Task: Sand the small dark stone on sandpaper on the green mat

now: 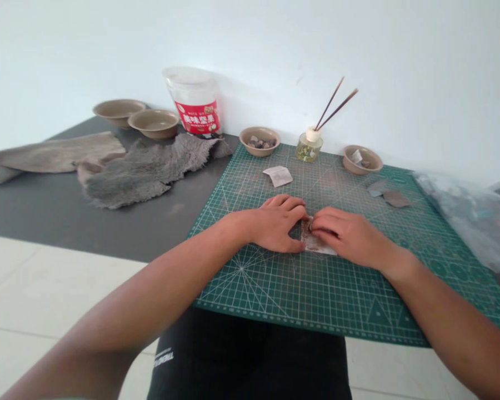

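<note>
A small rectangular piece of whitish material with brown smudges lies flat on the green cutting mat. Along its left edge, my left hand rests with the thumb apart from the fingers, their tips touching the piece and holding it down. Over the upper right part of the piece, my right hand has its fingers bent together in a pinch. Something small and dark shows at those fingertips, too hidden to name. Beyond my hands, a folded pale piece lies on the mat.
Behind stand a bowl of small pieces, a reed diffuser and another bowl. Grey scraps and a clear plastic bag lie right. Left are a furry grey hide, two bowls and a plastic tub.
</note>
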